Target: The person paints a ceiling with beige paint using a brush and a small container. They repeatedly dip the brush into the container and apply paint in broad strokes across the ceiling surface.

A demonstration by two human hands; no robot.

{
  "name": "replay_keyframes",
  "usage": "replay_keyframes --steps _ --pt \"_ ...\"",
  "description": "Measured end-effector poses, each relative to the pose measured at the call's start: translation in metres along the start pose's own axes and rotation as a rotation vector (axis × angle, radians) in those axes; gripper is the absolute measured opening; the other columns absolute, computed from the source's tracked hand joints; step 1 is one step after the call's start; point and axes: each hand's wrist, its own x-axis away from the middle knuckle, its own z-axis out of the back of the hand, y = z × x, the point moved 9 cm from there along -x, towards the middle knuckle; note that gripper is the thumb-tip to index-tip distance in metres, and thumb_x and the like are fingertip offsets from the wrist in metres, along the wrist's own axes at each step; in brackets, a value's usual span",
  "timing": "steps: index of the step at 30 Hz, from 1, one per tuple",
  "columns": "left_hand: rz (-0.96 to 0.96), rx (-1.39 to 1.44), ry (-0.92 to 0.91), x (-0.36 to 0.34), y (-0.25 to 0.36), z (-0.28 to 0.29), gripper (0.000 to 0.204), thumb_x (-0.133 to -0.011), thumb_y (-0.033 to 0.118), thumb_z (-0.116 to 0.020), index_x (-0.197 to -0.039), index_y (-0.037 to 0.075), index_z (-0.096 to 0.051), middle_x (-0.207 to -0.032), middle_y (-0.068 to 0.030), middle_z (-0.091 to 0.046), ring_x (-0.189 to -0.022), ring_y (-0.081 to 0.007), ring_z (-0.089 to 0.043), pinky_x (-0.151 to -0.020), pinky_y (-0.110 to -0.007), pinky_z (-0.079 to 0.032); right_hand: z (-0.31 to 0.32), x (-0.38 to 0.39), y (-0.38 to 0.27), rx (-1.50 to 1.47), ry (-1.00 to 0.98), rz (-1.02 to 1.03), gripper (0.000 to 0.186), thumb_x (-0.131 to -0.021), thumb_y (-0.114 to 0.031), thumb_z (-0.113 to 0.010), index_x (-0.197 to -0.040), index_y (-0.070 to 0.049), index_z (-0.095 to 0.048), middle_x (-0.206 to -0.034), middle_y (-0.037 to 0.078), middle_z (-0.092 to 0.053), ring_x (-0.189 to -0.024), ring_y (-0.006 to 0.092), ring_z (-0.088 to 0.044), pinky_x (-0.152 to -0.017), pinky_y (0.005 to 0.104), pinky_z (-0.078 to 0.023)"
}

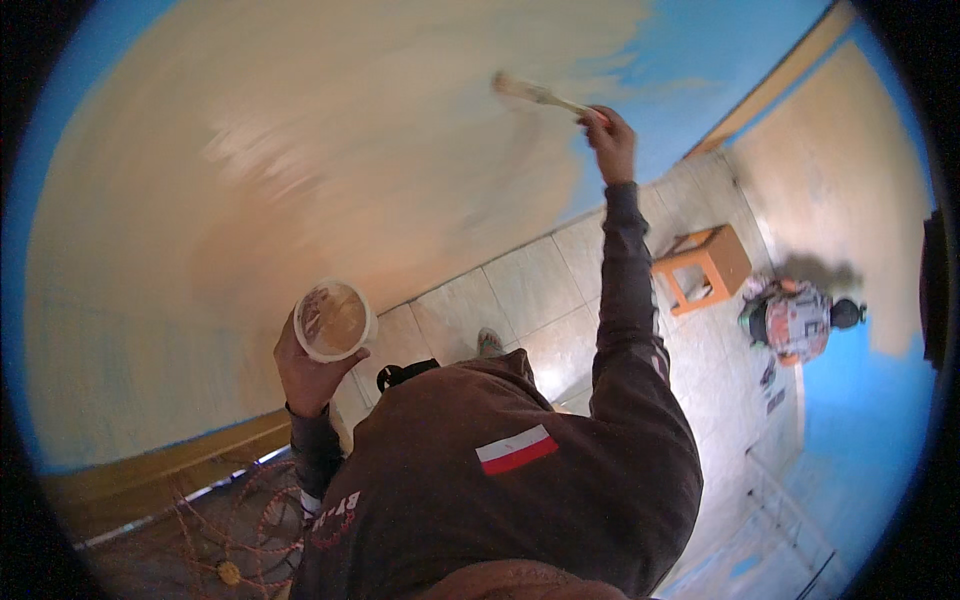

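Note:
My right hand [612, 145] is reached out at the upper right, closed round the handle of a paintbrush [546, 96]. The brush tilts to the left, its bristle end against or just off the wall [400, 170]; I cannot tell whether they touch. Beige paint covers much of this wall, streaky over a blue ground. At the lower left, my left hand [304, 378] grips a round white tub [347, 355] from the side and below. Beige-brown paint [336, 318] shows inside the tub, with smears round its inner wall.
On the tiled floor [535, 275] stands an orange stool [722, 262], right of my right arm. Further right, another person [795, 320] is by a beige-and-blue wall [835, 150]. A ladder-like frame [785, 505] shows lower right. Tangled orange cord [240, 535] lies at lower left.

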Motion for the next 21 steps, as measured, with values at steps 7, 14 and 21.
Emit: replay_keyframes --steps 7,14,21 --pt "-0.074 0.046 -0.025 -0.007 -0.007 -0.003 0.091 -0.052 0.012 -0.098 -0.131 -0.002 -0.054 -0.127 -0.0157 -0.063 -0.119 -0.0265 -0.062 -0.104 -0.042 -0.051 0.037 -0.045 0.015 0.202 0.044 0.093 0.024 -0.096 -0.027 -0.064 -0.107 -0.007 -0.072 -0.082 0.003 -0.072 -0.071 0.0091 -0.062 -0.064 0.0265 -0.051" --pt "-0.074 -0.02 -0.046 -0.002 -0.003 -0.012 0.092 -0.052 0.014 -0.099 -0.13 -0.003 -0.054 -0.125 -0.016 -0.065 -0.117 -0.0259 -0.063 -0.102 -0.041 -0.052 0.156 -0.093 0.028 0.436 0.211 0.156 0.027 -0.096 -0.031 -0.064 -0.107 -0.008 -0.073 -0.085 0.004 -0.073 -0.072 0.0118 -0.063 -0.067 0.0279 -0.051" --pt "-0.075 0.054 -0.028 0.004 -0.002 -0.013 0.094 -0.051 0.021 -0.1 -0.129 -0.003 -0.055 -0.123 -0.0162 -0.066 -0.115 -0.0259 -0.064 -0.1 -0.04 -0.053 0.213 -0.045 0.025 0.653 0.636 0.138 0.032 -0.094 -0.035 -0.065 -0.103 -0.005 -0.074 -0.086 0.011 -0.075 -0.081 0.0245 -0.073 -0.073 0.0369 -0.055"
